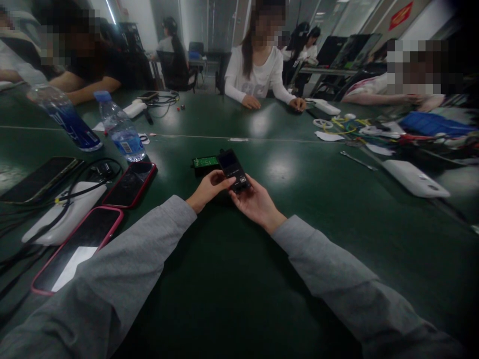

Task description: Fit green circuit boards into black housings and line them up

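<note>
A small black device with a dark screen (229,163) is held up in front of me, tilted, between both hands. My left hand (210,188) grips its left edge, with the thumb lying across the lower front near a small light-coloured part. From below and the right, my right hand (259,202) is closed around the device's bottom corner; some of its fingers are hidden behind it. Just behind and left of the device, a green circuit board (206,162) sits in a black casing (202,171) on the dark green table (224,289).
On the left are two water bottles (125,134), phones in red cases (130,184), a white power bank (71,209) and black cables. To the right lie a wrench (358,160), another white power bank (415,178) and tangled wires (348,124). A person in white (258,75) sits opposite.
</note>
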Demonstrator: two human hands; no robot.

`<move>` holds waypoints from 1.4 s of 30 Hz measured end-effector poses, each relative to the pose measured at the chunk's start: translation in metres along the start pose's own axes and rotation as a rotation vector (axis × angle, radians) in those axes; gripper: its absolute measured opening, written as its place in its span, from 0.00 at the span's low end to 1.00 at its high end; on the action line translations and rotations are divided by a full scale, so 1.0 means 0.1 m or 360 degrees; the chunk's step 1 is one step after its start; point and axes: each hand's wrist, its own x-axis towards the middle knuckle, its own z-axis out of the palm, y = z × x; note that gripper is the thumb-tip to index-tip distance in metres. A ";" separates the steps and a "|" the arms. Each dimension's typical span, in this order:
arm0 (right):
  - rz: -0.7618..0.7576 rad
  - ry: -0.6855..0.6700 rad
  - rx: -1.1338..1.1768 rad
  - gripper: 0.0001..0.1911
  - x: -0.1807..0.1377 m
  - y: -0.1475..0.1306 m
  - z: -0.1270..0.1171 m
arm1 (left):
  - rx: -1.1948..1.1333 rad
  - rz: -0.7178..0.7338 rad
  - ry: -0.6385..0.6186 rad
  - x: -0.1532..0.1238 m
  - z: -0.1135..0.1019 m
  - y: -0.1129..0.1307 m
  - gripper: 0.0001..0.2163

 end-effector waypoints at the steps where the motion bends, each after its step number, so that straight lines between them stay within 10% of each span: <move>1: 0.0019 0.0000 0.0020 0.10 0.00 0.00 0.00 | 0.0001 0.0007 0.0009 0.00 0.00 0.01 0.20; 42: -0.0339 0.0034 -0.0592 0.30 0.05 -0.04 -0.13 | 0.0276 -0.0112 0.0039 0.03 -0.15 0.13 0.25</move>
